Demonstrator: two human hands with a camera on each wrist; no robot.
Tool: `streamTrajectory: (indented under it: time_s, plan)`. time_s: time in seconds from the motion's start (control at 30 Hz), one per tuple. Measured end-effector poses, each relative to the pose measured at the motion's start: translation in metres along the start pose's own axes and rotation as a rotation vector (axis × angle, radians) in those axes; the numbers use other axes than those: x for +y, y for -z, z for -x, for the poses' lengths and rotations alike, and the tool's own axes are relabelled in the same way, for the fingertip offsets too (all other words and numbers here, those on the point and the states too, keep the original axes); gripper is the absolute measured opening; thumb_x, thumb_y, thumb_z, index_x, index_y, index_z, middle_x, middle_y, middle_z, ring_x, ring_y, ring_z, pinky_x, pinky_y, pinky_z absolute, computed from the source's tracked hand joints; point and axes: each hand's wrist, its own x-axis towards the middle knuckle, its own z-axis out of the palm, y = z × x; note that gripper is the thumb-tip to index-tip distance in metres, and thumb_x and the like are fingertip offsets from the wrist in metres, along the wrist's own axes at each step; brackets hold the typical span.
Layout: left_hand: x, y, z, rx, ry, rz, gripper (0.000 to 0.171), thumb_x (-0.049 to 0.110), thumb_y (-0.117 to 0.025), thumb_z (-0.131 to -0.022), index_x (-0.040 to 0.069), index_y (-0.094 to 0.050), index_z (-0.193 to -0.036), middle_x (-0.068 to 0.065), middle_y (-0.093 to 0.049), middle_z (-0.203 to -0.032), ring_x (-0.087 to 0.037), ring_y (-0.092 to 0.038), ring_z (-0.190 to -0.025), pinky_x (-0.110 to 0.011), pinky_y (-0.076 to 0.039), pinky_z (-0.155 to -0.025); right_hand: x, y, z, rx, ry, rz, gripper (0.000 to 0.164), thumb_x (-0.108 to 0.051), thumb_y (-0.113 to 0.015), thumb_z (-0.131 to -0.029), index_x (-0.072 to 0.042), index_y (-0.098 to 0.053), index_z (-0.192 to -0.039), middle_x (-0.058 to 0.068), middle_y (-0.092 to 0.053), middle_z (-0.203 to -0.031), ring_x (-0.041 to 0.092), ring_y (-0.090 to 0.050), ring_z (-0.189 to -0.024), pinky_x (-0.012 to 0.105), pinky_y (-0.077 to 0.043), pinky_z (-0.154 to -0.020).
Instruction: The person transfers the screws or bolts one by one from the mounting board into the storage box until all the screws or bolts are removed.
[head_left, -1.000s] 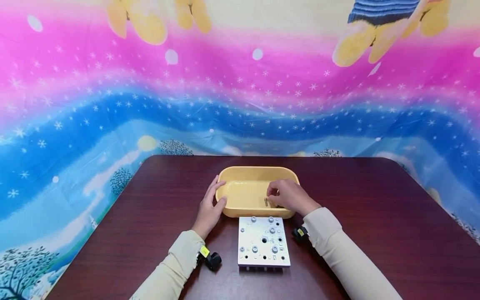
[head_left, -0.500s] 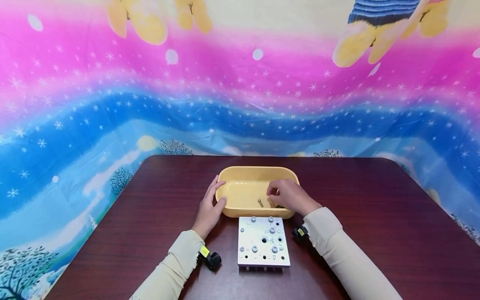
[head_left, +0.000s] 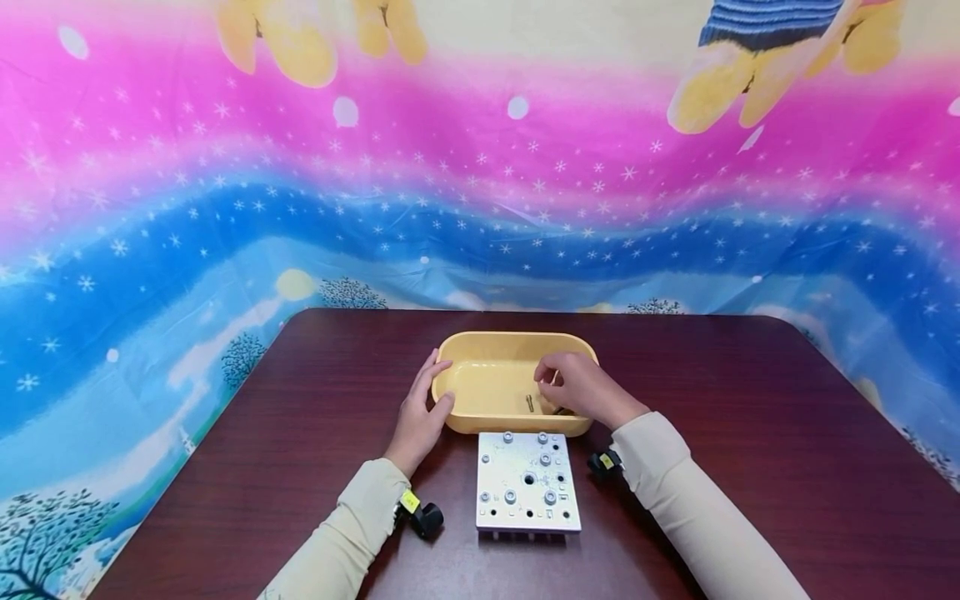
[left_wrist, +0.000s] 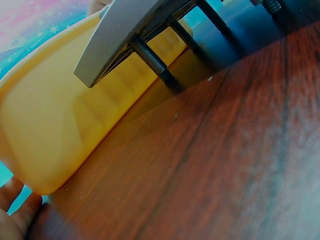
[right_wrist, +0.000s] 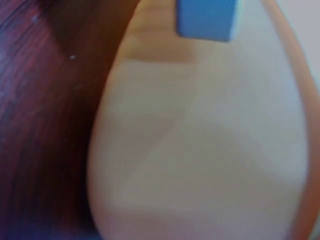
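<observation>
A yellow plastic tray [head_left: 480,425] stands on the dark wooden table. My left hand [head_left: 417,421] grips its left end, with fingers over the rim and the thumb at the near corner. In the left wrist view, fingertips [left_wrist: 25,210] touch the tray's outer wall. Over the tray's right part hovers my right hand [head_left: 585,387], its fingers bent towards the thumb; whether something is between them is hidden. Below those fingers a small screw [head_left: 529,403] lies on the tray floor. A dark bit partly under the hand is too small to identify.
Directly in front of the tray is a metal plate [head_left: 517,517] with holes and several socket-head screws, their threaded ends sticking out underneath. Wrist cameras [head_left: 427,520] sit on both cuffs. A printed curtain [head_left: 480,208] hangs behind the table's far edge.
The screw in the tray has rolled left, then back right to nearly where it was. My right hand has lifted very slightly. The left hand and the plate have stayed put.
</observation>
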Motion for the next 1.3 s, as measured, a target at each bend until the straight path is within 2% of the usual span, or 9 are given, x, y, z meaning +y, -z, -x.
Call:
streamTrajectory:
  time_s: [0.3,0.43,0.6,0.73,0.97,1.3]
  plan:
    - [0.001,0.001,0.0,-0.008,0.011,0.008,0.047,0.012,-0.055,-0.092,0.015,-0.051,-0.138,0.004,-0.027,-0.157,-0.014,-0.023,-0.143,-0.044,-0.025,-0.113,-0.016,0.016,0.007,-0.005,0.033,-0.008,0.007,-0.01,-0.066,-0.087,-0.01,-0.068,-0.093,-0.003,-0.062,-0.078,0.011,-0.059,-0.065,0.027,-0.049,-0.059]
    - [0.001,0.002,0.0,-0.007,0.011,0.005,0.046,0.013,-0.056,-0.092,0.016,-0.051,-0.138,0.004,-0.027,-0.157,-0.015,-0.024,-0.143,-0.045,-0.025,-0.112,-0.029,0.021,0.011,-0.025,0.11,0.011,0.01,-0.009,-0.067,-0.085,-0.009,-0.069,-0.095,-0.003,-0.064,-0.084,0.01,-0.06,-0.069,0.026,-0.05,-0.061]
    - [0.001,0.002,0.001,-0.007,0.011,0.002,0.046,0.014,-0.055,-0.093,0.019,-0.051,-0.138,0.004,-0.027,-0.157,-0.014,-0.024,-0.143,-0.045,-0.025,-0.112,-0.049,0.022,0.017,-0.03,0.213,0.086,0.014,-0.009,-0.069,-0.084,-0.006,-0.07,-0.098,0.0,-0.067,-0.09,0.009,-0.06,-0.073,0.025,-0.05,-0.067]
    - [0.001,0.001,0.0,-0.008,0.014,0.004,0.045,0.014,-0.055,-0.093,0.02,-0.051,-0.137,0.006,-0.027,-0.157,-0.013,-0.024,-0.143,-0.044,-0.025,-0.113,-0.062,0.021,0.022,-0.049,0.263,0.12,0.016,-0.009,-0.069,-0.084,-0.006,-0.069,-0.1,0.001,-0.067,-0.09,0.008,-0.059,-0.072,0.024,-0.05,-0.067]
    - [0.002,0.001,0.0,-0.007,0.03,0.001,0.045,0.015,-0.055,-0.093,0.022,-0.051,-0.137,0.008,-0.026,-0.157,-0.014,-0.023,-0.143,-0.044,-0.025,-0.113,-0.085,0.02,0.032,-0.152,0.267,0.087,0.021,-0.01,-0.07,-0.083,-0.008,-0.067,-0.104,0.002,-0.065,-0.097,0.006,-0.058,-0.072,0.025,-0.051,-0.07]
    - [0.003,0.001,0.0,-0.01,0.036,0.003,0.046,0.013,-0.055,-0.093,0.016,-0.05,-0.139,0.006,-0.026,-0.157,-0.015,-0.024,-0.143,-0.046,-0.024,-0.113,-0.107,0.007,0.043,-0.297,0.318,0.06,0.025,-0.008,-0.065,-0.085,-0.009,-0.065,-0.109,0.001,-0.063,-0.102,0.006,-0.058,-0.075,0.02,-0.049,-0.07]
